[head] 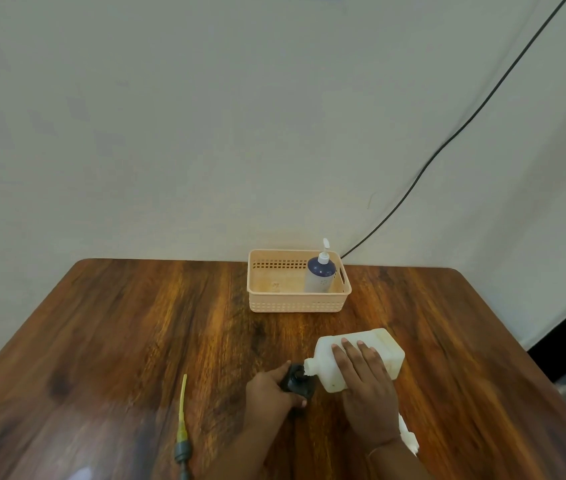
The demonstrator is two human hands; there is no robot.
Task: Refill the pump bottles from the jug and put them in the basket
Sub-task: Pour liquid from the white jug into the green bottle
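Observation:
My right hand [364, 386] grips a white plastic jug [387, 344], tipped over so its spout meets the open neck of a small dark bottle [297, 377]. My left hand [271, 391] holds that dark bottle upright on the table. A dark pump head with a yellowish tube [183, 420] lies on the table to the left of my hands. At the back stands a peach basket [295, 304], and in its right end a blue-and-white pump bottle [319, 275] stands upright.
The wooden table [136, 323] stands against a pale wall. A black cable [448, 143] runs down the wall to behind the basket. A small white part [408, 436] lies by my right wrist, partly hidden.

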